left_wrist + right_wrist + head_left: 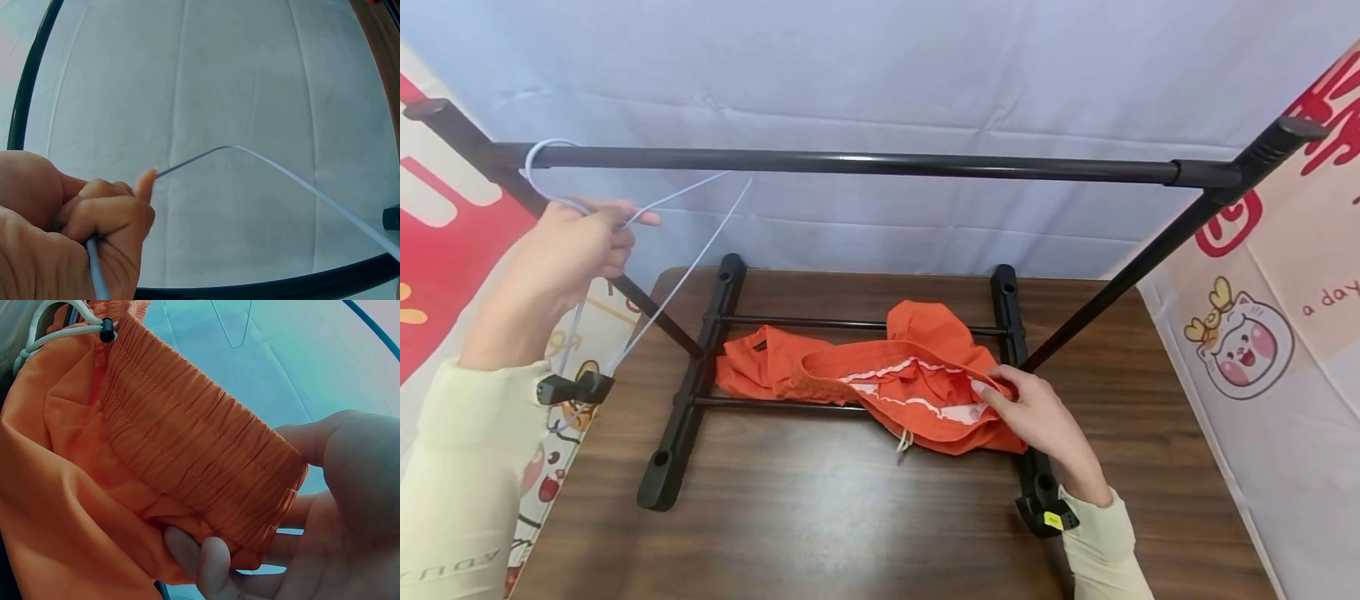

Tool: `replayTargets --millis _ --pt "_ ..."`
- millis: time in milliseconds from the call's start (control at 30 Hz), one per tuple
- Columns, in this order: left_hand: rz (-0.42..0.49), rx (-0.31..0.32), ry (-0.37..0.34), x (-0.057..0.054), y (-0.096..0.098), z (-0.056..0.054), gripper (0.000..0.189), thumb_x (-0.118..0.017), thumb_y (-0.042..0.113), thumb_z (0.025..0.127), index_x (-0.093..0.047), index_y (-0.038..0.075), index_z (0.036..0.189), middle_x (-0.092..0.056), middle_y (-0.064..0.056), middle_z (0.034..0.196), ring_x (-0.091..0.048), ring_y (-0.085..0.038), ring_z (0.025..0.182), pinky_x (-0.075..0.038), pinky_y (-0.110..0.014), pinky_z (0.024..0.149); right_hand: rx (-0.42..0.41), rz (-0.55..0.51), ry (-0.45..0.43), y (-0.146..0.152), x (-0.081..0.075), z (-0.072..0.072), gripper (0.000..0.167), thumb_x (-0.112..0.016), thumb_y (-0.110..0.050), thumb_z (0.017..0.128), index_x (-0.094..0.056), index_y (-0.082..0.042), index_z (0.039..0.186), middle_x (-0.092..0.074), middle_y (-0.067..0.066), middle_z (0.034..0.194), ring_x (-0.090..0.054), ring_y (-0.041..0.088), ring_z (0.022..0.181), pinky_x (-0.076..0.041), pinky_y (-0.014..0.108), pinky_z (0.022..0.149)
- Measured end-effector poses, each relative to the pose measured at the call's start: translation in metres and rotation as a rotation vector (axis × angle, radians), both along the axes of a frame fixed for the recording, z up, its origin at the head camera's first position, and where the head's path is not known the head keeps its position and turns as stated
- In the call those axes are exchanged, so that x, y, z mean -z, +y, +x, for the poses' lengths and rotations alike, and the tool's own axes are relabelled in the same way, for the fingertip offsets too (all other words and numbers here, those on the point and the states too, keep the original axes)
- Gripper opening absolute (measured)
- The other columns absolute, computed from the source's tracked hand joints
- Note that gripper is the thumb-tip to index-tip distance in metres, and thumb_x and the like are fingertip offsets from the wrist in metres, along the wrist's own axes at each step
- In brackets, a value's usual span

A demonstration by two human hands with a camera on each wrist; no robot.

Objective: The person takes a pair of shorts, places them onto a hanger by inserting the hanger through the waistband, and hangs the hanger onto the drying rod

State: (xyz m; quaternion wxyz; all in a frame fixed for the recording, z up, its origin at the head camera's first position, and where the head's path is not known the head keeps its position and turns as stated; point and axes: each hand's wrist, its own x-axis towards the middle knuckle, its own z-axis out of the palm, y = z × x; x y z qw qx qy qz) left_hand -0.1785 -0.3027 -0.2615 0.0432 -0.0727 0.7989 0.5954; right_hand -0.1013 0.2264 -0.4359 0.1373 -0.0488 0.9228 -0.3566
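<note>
In the head view my left hand (583,237) grips a thin light-blue wire hanger (529,165) just below its hook, near the left end of the rack's top bar. The hook overlaps the bar; whether it rests there I cannot tell. From the left wrist view, the fingers curl round the hanger wire (312,191). Orange shorts (767,362) lie across the rack's lower rods. My right hand (1037,408) pinches their elastic waistband (194,431), thumb on the inner side. A pale drawstring with a black cord lock (107,330) hangs from the waistband.
A black garment rack (865,162) stands on the brown wooden table (820,508), its slanting posts at either side and its feet (662,467) flat on the tabletop. A pale cloth backdrop (880,75) hangs behind, and printed sheets (1247,342) flank the table.
</note>
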Motion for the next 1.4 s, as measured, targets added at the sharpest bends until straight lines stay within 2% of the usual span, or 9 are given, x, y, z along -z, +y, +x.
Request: replayTargets --millis 67,233,500,667,833,1067,1233,1333,1400 --pt "0.028 -0.008 0.033 -0.002 0.002 0.002 0.035 -0.044 0.022 0.112 -0.074 0.025 0.092 -0.029 0.008 0.053 -0.013 -0.017 0.053 -0.008 -0.039 0.053 -0.002 0.004 0.002 0.001 0.001 0.0 0.039 -0.066 -0.034 0.104 -0.065 -0.008 0.133 -0.069 0.012 0.107 -0.057 0.021 0.085 -0.047 0.028 0.061" --pt "0.199 -0.037 0.156 -0.006 0.004 0.007 0.028 -0.041 0.01 0.107 -0.064 0.009 0.091 -0.024 0.002 0.052 -0.008 -0.02 0.053 -0.001 -0.037 0.051 -0.006 0.022 0.011 0.002 0.003 -0.001 0.039 -0.066 -0.035 0.104 -0.066 -0.009 0.133 -0.07 0.012 0.112 -0.058 0.023 0.089 -0.048 0.029 0.066" --pt "0.332 -0.026 0.229 -0.009 0.007 0.013 0.028 -0.04 0.006 0.106 -0.058 0.005 0.084 -0.018 -0.002 0.055 -0.006 -0.02 0.055 0.002 -0.034 0.05 0.0 0.012 0.003 0.002 0.004 -0.001 0.036 -0.065 -0.034 0.104 -0.067 -0.009 0.13 -0.067 0.009 0.098 -0.055 0.021 0.078 -0.043 0.028 0.058" --pt "0.23 0.003 0.217 -0.002 0.009 0.024 0.03 -0.045 0.013 0.108 -0.052 0.007 0.08 -0.024 0.0 0.054 -0.012 -0.021 0.056 -0.006 -0.037 0.053 -0.006 0.014 0.008 0.001 0.004 -0.001 0.035 -0.066 -0.033 0.104 -0.067 -0.009 0.129 -0.067 0.008 0.096 -0.054 0.02 0.076 -0.043 0.027 0.058" --pt "0.092 0.061 0.181 0.012 0.017 0.034 0.031 -0.044 0.019 0.11 -0.05 0.009 0.08 -0.031 0.004 0.056 -0.02 -0.018 0.054 -0.012 -0.038 0.055 -0.009 0.009 0.01 0.0 0.003 -0.001 0.036 -0.066 -0.033 0.104 -0.067 -0.008 0.129 -0.067 0.009 0.098 -0.054 0.02 0.077 -0.043 0.027 0.058" --pt "-0.151 0.1 0.108 0.034 0.031 0.041 0.038 -0.037 0.028 0.112 -0.051 0.018 0.078 -0.04 0.011 0.064 -0.036 -0.004 0.058 -0.032 -0.028 0.05 -0.01 0.004 -0.003 -0.001 0.002 0.0 0.039 -0.066 -0.035 0.104 -0.066 -0.008 0.132 -0.07 0.011 0.106 -0.056 0.02 0.082 -0.046 0.027 0.061" --pt "-0.189 0.166 0.11 0.048 0.04 0.046 0.039 -0.036 0.029 0.112 -0.047 0.014 0.078 -0.043 0.01 0.068 -0.04 -0.002 0.063 -0.038 -0.024 0.052 -0.011 0.018 0.005 0.0 0.002 -0.001 0.039 -0.066 -0.035 0.104 -0.066 -0.008 0.132 -0.071 0.013 0.112 -0.057 0.022 0.087 -0.049 0.028 0.065" --pt "-0.145 0.203 0.114 0.054 0.051 0.047 0.04 -0.037 0.027 0.112 -0.041 0.012 0.075 -0.037 0.009 0.064 -0.033 -0.003 0.057 -0.031 -0.027 0.046 -0.013 0.026 0.02 -0.001 0.002 -0.001 0.039 -0.065 -0.036 0.104 -0.067 -0.009 0.132 -0.071 0.013 0.113 -0.058 0.023 0.089 -0.048 0.029 0.068" --pt "-0.114 0.218 0.114 0.057 0.059 0.048 0.038 -0.039 0.025 0.112 -0.045 0.011 0.077 -0.036 0.009 0.064 -0.032 -0.003 0.056 -0.028 -0.028 0.046 -0.011 0.028 0.024 -0.001 0.002 -0.001 0.038 -0.065 -0.036 0.104 -0.067 -0.009 0.131 -0.071 0.013 0.113 -0.058 0.024 0.09 -0.047 0.03 0.07"
